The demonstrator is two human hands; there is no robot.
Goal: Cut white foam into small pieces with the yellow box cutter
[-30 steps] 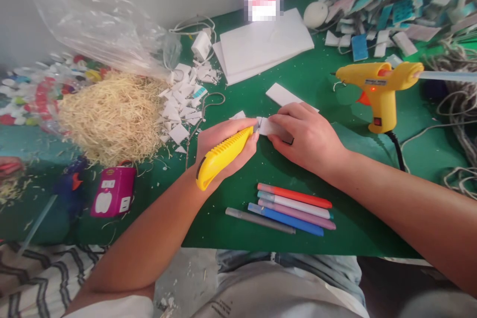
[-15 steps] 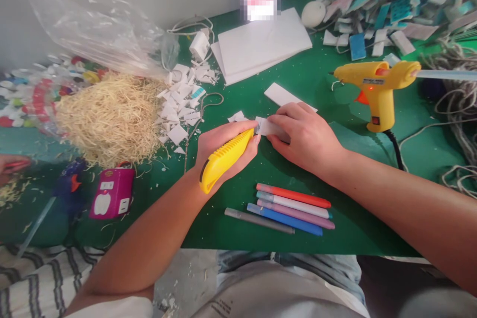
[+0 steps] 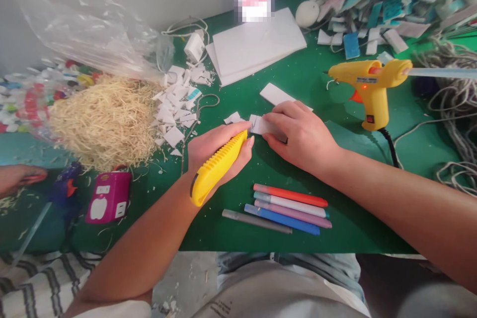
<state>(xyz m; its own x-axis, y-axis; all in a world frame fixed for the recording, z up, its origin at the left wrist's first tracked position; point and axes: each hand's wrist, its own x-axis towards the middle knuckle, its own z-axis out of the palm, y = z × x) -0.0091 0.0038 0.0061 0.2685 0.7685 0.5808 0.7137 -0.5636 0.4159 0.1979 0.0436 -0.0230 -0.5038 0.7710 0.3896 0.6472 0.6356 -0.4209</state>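
My left hand (image 3: 219,146) is closed around a yellow utility knife (image 3: 218,169), its front end at the tip of a small white board strip (image 3: 257,124). My right hand (image 3: 298,131) grips that strip and presses it to the green table, fingers bent over it and hiding most of it. Just beyond my right fingers lies a longer white board piece (image 3: 278,94), partly covered by the hand. Small white offcuts (image 3: 233,118) rest beside the knife's front end. Several markers (image 3: 290,196) lie in a row nearer to me.
A yellow glue gun (image 3: 368,79), its light lit, stands at right near tangled cord (image 3: 452,104). White sheets (image 3: 261,44) lie at the back. Wood shavings (image 3: 106,121), white scraps (image 3: 173,112) and a purple power adapter (image 3: 108,198) are at left, near another person's hand (image 3: 20,179).
My left hand has drawn slightly back and the knife's rear end has dipped toward me. My right hand keeps its hold on the strip. The other person's hand reaches further in from the left.
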